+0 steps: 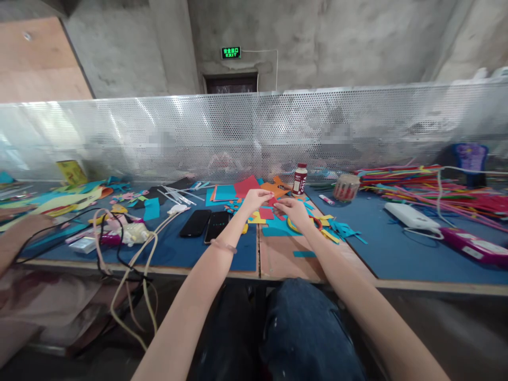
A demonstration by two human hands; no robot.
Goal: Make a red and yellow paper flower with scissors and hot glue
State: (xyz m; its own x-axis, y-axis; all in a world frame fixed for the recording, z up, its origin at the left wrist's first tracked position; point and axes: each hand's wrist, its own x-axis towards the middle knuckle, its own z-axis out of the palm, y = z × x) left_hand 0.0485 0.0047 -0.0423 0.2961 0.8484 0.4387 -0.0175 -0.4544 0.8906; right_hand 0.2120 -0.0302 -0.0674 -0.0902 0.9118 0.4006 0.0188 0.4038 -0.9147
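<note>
Both my arms reach out over the blue worktable (397, 248). My left hand (254, 200) and my right hand (292, 209) meet above a pile of cut coloured paper, and both pinch a small red paper piece (272, 201) between their fingertips. Under them lie a red square scrap (266, 213), yellow scraps and a teal sheet (278, 227). A bracelet circles my left wrist.
Two dark phones (206, 223) lie left of my hands. Red and teal paper sheets (236, 189), an orange cutout and a small bottle (300, 179) stand behind. Coloured sticks (436, 188), a white power bank (408, 216) and a pink case sit right. Cables and clutter lie left, before a perforated metal screen.
</note>
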